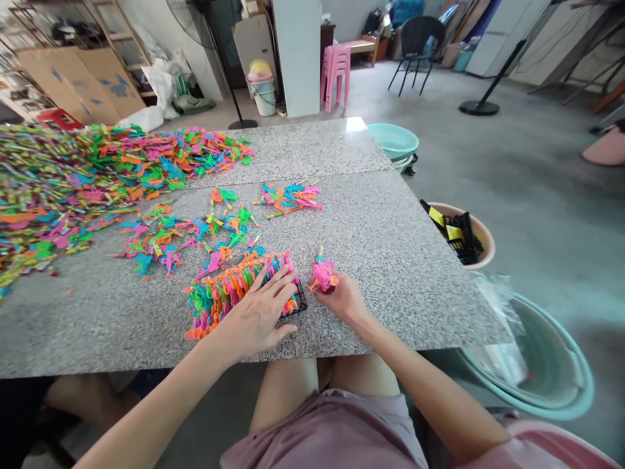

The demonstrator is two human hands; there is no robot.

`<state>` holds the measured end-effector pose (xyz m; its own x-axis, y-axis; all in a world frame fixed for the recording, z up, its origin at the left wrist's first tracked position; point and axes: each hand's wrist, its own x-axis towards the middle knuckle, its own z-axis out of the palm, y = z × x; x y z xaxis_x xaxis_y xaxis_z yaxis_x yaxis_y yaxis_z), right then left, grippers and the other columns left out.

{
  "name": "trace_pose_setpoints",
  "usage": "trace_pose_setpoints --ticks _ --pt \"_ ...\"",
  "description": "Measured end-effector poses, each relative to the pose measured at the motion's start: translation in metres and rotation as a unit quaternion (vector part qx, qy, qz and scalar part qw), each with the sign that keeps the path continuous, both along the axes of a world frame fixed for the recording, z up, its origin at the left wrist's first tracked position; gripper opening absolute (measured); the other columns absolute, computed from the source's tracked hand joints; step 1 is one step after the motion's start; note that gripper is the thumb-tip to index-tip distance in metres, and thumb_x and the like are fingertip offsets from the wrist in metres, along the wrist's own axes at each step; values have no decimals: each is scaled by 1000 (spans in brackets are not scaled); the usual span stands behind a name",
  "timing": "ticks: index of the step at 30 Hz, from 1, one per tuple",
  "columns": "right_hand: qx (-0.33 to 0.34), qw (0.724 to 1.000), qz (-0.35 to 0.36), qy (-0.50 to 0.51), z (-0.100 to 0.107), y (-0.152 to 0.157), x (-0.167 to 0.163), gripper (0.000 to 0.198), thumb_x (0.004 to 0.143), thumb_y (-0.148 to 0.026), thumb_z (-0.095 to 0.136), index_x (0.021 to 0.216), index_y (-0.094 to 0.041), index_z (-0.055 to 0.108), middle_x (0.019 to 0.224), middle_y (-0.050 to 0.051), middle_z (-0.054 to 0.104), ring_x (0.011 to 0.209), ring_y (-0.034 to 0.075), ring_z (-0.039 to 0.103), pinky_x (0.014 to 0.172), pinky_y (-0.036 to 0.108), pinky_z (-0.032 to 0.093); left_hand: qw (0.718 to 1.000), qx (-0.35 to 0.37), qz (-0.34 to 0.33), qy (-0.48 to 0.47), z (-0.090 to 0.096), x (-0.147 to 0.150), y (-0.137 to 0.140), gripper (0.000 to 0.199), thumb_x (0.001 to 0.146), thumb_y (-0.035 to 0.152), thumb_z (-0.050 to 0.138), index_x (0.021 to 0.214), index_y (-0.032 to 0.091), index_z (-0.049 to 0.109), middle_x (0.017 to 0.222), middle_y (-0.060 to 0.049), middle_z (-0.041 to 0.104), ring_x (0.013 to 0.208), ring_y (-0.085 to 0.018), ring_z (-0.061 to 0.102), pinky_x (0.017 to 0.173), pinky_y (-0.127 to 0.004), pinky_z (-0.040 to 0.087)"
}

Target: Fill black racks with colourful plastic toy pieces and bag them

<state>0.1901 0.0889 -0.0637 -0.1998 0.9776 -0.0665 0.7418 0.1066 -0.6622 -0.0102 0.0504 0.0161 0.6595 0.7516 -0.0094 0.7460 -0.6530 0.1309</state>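
My left hand (258, 316) lies with its fingers spread over a packed row of bright plastic pieces (219, 290), in orange, green, pink and blue. The row sits in a black wire-like rack (301, 301), whose right end shows beside my fingers; the rest is hidden. Right of the rack, my right hand (346, 301) is closed on a pink plastic piece (323, 275) with some orange at its lower edge. A thin stick with a blue and yellow part (319, 254) rises from it. Whether I hold one piece or several, I cannot tell.
Loose plastic pieces (234, 225) and a small cluster (291, 197) lie beyond the rack. A large heap (97, 172) covers the table's far left. Off the right edge stand a tub with black racks (481, 228) and a green basin (576, 365).
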Motion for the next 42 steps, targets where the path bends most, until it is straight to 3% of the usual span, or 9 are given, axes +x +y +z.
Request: trace_pose_setpoints --ticks 6,11,15,24,28,31,36,38,42 --pt "16 995 79 51 -17 -1 -8 7 74 -25 67 75 -20 62 71 0 66 63 13 58 60 22 37 1000 -5 0 2 0 0 0 48 84 31 68 124 15 46 149 -18 45 147 -33 27 119 -59 23" --pt "-7 999 25 41 -13 -5 -8 7 72 -20 68 71 -19 61 64 -1 64 58 12 55 58 22 36 1000 -12 -3 -5 1 0 1 52 84 30 69 127 13 45 149 -20 45 147 -33 26 119 -58 22" --pt "7 997 45 54 -12 -7 -7 10 73 -25 69 70 -19 62 66 -1 65 59 12 57 58 22 36 1000 -11 -1 -8 -1 0 1 50 83 28 71 124 14 47 148 -19 46 146 -34 28 119 -58 21" --pt "0 984 161 -81 -3 -4 -27 15 77 -9 59 89 -14 67 76 8 71 67 17 63 57 25 35 999 -5 -3 -35 -2 -1 -1 75 87 34 68 148 15 29 150 -17 44 147 -34 26 117 -60 25" --pt "1 958 277 -77 6 24 -11 13 78 -7 62 87 -15 66 80 4 70 72 15 63 61 22 40 1000 12 -18 -21 -6 -5 0 58 91 37 63 142 17 43 148 -16 48 145 -35 30 115 -61 28" --pt "111 945 267 -151 12 65 11 21 84 -2 56 98 -15 65 98 9 70 88 18 63 72 25 45 1000 9 -19 -15 -6 -7 1 54 91 35 63 139 15 47 148 -16 47 145 -36 30 115 -60 29" --pt "208 854 396 -266 2 117 40 22 93 -4 45 93 -15 65 96 11 69 96 20 61 78 29 48 1000 -5 -26 -15 2 -10 0 59 90 32 64 142 17 42 150 -14 45 145 -34 31 115 -61 30" --pt "213 871 386 -216 -10 117 47 23 93 -5 44 93 -17 64 93 9 69 93 19 62 79 28 48 999 -8 -35 -12 5 -11 -2 58 89 29 64 142 18 42 151 -13 44 146 -33 29 116 -60 28" --pt "132 973 186 19 -34 89 38 18 88 -12 52 103 -16 61 87 4 68 77 15 64 74 26 49 999 1 -38 -5 7 -11 -4 57 90 25 62 142 18 42 152 -13 43 147 -33 28 116 -59 29"
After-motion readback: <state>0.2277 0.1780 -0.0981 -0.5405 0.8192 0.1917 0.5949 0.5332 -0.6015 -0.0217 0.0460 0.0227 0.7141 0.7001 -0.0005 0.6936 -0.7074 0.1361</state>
